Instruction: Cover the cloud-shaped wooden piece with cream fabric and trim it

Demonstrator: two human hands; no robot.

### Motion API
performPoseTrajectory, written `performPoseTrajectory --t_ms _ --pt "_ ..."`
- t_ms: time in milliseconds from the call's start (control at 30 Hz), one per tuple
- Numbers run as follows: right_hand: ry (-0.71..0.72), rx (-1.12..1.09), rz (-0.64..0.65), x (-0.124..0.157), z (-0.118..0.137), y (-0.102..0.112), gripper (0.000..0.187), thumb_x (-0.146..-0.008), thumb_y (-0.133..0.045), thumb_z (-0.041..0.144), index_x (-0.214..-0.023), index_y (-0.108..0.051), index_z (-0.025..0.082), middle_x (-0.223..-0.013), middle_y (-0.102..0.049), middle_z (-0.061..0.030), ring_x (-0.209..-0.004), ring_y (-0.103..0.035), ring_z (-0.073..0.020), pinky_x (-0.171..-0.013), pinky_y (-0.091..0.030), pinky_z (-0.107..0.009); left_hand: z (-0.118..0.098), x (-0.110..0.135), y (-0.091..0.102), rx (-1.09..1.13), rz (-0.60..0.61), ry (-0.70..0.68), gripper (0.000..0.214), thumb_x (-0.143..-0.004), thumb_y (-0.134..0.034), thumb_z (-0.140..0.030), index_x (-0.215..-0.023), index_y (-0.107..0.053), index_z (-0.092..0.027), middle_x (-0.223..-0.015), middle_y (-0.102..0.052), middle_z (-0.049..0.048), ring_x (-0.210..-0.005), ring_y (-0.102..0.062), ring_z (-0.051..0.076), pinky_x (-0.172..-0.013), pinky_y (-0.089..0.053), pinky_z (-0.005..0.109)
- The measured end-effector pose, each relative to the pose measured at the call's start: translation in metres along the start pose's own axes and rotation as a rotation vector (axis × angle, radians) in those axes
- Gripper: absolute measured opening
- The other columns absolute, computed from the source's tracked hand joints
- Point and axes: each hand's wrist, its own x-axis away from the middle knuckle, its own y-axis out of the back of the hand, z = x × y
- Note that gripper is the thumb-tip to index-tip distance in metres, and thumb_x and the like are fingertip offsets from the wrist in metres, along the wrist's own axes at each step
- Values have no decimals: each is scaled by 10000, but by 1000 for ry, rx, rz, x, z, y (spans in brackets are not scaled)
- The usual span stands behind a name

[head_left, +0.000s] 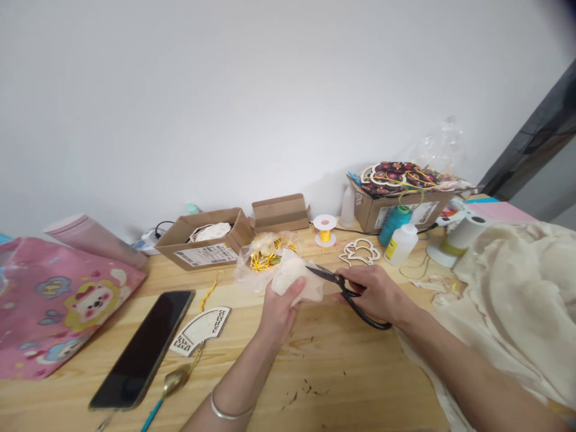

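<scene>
Pinched in my left hand (284, 303) is a piece of thin cream cloth (288, 273), lifted above the table; its lower folds are partly hidden by my thumb. My right hand (371, 291) grips black-handled scissors (344, 288) by the loops. Their dark blades point left, with the tips at the cloth's right side; whether they touch it I cannot tell. Behind my left hand lies a clear plastic bag (245, 264) with yellow cords. Left of my forearm rests a fan-shaped wooden frame (202, 331) with a yellow cord and tassel.
A phone (141, 351) and a pink printed bag (67, 306) lie at the left. Cardboard boxes (207, 255) stand along the wall. A yellow thread spool (324, 231), bottles (402, 245) and a cloud-shaped frame (360, 252) sit behind the scissors. Cream fabric (517, 306) is heaped at the right.
</scene>
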Motion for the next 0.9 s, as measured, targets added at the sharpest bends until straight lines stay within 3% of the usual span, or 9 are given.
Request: performPoseTrajectory --t_ms 167,433,633,900 --pt "-45 2 12 0 0 -1 297 -720 -602 414 -849 -638 149 -513 -449 31 -470 -400 -92 -460 -296 -197 -1 0 0 -11 3 -11 342 -611 -724 -182 -935 -622 -143 -850 -699 48 -742 -646 152 -664 -513 235" --pt "-104 -3 87 0 6 3 300 -683 -635 430 -836 -622 173 -563 -488 24 -498 -424 -99 -471 -311 -203 -3 0 0 -26 17 -26 271 -624 -711 -183 -887 -644 -172 -818 -703 19 -715 -642 144 -636 -501 233" --pt "-122 21 87 2 5 1 428 -639 -662 458 -948 -604 167 -682 -550 -9 -589 -481 -128 -528 -358 -222 -4 -1 0 -1 28 -53 307 -621 -710 -154 -923 -650 -154 -810 -703 30 -728 -637 140 -673 -502 243" --pt "-136 20 73 4 2 -3 332 -692 -623 399 -929 -621 167 -656 -555 -18 -558 -456 -123 -510 -333 -223 -3 -2 -1 -22 4 -69 291 -605 -716 -171 -889 -660 -145 -796 -702 39 -742 -641 173 -698 -498 281"
